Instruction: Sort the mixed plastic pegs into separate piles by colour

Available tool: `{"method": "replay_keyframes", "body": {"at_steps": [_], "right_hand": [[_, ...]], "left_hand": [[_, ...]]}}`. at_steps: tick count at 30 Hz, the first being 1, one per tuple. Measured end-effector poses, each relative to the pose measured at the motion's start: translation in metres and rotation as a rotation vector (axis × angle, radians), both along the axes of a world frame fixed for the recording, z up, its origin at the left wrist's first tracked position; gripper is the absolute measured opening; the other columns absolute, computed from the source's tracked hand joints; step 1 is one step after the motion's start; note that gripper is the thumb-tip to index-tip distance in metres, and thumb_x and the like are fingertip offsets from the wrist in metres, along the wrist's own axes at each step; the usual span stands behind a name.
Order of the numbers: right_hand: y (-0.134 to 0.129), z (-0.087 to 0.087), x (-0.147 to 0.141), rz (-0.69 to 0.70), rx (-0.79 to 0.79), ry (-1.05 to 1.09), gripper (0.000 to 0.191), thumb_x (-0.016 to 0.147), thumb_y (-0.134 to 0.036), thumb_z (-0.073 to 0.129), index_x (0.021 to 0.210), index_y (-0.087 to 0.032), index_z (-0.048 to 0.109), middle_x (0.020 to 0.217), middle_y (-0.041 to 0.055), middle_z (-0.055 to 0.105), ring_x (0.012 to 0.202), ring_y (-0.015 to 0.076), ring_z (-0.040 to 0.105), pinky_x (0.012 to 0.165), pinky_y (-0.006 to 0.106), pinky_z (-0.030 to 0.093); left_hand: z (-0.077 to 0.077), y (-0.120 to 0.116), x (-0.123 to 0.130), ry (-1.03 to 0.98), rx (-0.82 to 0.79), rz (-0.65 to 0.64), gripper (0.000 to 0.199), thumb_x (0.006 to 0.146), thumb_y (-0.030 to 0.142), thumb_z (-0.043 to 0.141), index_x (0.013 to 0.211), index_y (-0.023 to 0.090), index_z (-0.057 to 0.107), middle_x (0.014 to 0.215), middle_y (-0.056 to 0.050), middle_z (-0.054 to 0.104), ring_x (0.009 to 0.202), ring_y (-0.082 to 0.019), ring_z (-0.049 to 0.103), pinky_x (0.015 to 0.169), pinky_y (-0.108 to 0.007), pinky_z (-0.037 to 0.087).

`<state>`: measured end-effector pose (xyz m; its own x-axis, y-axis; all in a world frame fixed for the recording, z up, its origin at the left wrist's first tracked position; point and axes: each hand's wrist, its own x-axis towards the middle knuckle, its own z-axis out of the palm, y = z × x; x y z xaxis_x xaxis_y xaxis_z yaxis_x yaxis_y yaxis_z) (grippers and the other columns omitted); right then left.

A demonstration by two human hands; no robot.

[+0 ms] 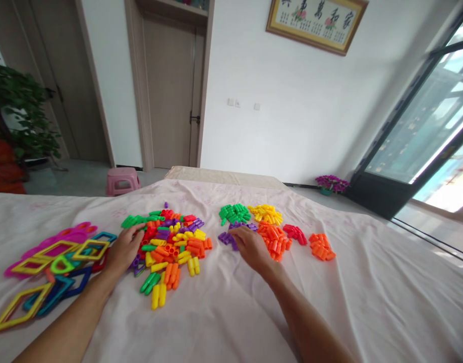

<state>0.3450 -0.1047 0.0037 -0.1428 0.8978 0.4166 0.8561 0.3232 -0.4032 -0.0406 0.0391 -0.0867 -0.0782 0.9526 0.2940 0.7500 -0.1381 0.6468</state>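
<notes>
My left hand rests at the left edge of a mixed pile of plastic bullet-shaped building blocks in red, orange, yellow, green and purple. Its thumb and forefinger are slightly apart, touching the pile, with nothing visibly held. Over a small heap of purple blocks reaches my right hand, fingers drawn together and pointing left; whatever they pinch is hidden. Behind that heap lie green blocks and yellow blocks. Orange blocks sit just right of my right hand, beside a few red blocks.
A separate orange cluster lies farther right. Flat magnetic-tile-like frames and a pink scalloped piece overlap at left. A wrinkled pale cloth covers the table. A pink stool stands beyond it.
</notes>
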Motion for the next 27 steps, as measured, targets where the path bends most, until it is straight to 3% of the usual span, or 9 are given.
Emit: {"method": "replay_keyframes", "body": {"at_steps": [5,8,12,15,18,24,27], "right_hand": [[-0.003,-0.034,-0.050,0.229,-0.018,-0.147,0.056,0.091,-0.009,0.052,0.145,-0.021,0.048,0.143,0.0100,0.057,0.127,0.0237,0.054,0.107,0.039,0.044],[0.001,-0.044,-0.068,0.291,0.034,-0.207,0.057,0.095,-0.013,0.048,0.151,-0.022,0.040,0.155,0.0122,0.043,0.138,0.0252,0.044,0.112,0.043,0.040],[0.006,-0.045,-0.079,0.290,0.063,-0.178,0.041,0.098,-0.018,0.051,0.139,-0.023,0.053,0.147,0.0133,0.050,0.132,0.0248,0.049,0.109,0.042,0.043],[0.006,-0.046,-0.078,0.231,0.070,-0.072,0.021,0.096,-0.017,0.054,0.114,-0.022,0.065,0.124,0.0106,0.064,0.112,0.0218,0.059,0.097,0.036,0.049],[0.005,-0.048,-0.075,0.158,0.075,0.036,0.012,0.094,-0.014,0.056,0.098,-0.020,0.065,0.104,0.0077,0.067,0.098,0.0202,0.062,0.088,0.033,0.050],[0.007,-0.054,-0.076,0.163,0.063,0.056,0.037,0.092,-0.017,0.061,0.128,-0.023,0.058,0.123,0.0088,0.065,0.111,0.0229,0.060,0.097,0.037,0.048],[0.007,-0.053,-0.077,0.188,0.051,0.033,0.034,0.090,-0.017,0.063,0.123,-0.023,0.061,0.121,0.0081,0.065,0.110,0.0226,0.060,0.097,0.036,0.048]], "left_hand": [[0.001,-0.001,0.001,0.012,0.006,0.013,0.051,0.093,0.044,0.038,0.127,0.019,0.066,0.129,-0.011,0.066,0.120,-0.026,0.060,0.101,-0.036,0.046],[0.002,-0.001,0.001,0.009,0.010,0.003,0.050,0.094,0.043,0.037,0.126,0.019,0.066,0.129,-0.011,0.066,0.119,-0.025,0.061,0.100,-0.035,0.047],[0.002,0.001,0.002,0.011,0.004,0.007,0.050,0.093,0.041,0.037,0.127,0.018,0.066,0.128,-0.011,0.066,0.120,-0.025,0.060,0.102,-0.035,0.046],[0.001,0.003,0.002,0.001,0.003,0.012,0.049,0.093,0.042,0.039,0.127,0.020,0.066,0.128,-0.009,0.066,0.119,-0.024,0.061,0.100,-0.033,0.047],[-0.001,0.004,0.002,-0.012,0.015,0.016,0.047,0.093,0.042,0.040,0.126,0.020,0.067,0.128,-0.008,0.067,0.117,-0.023,0.062,0.098,-0.031,0.048],[0.002,0.003,0.005,-0.009,-0.017,0.039,0.047,0.094,0.041,0.039,0.126,0.022,0.066,0.131,-0.008,0.066,0.120,-0.024,0.061,0.098,-0.034,0.048],[0.004,0.003,0.006,-0.007,-0.015,0.040,0.046,0.094,0.040,0.039,0.126,0.022,0.066,0.130,-0.009,0.065,0.121,-0.025,0.060,0.100,-0.036,0.046]]}}
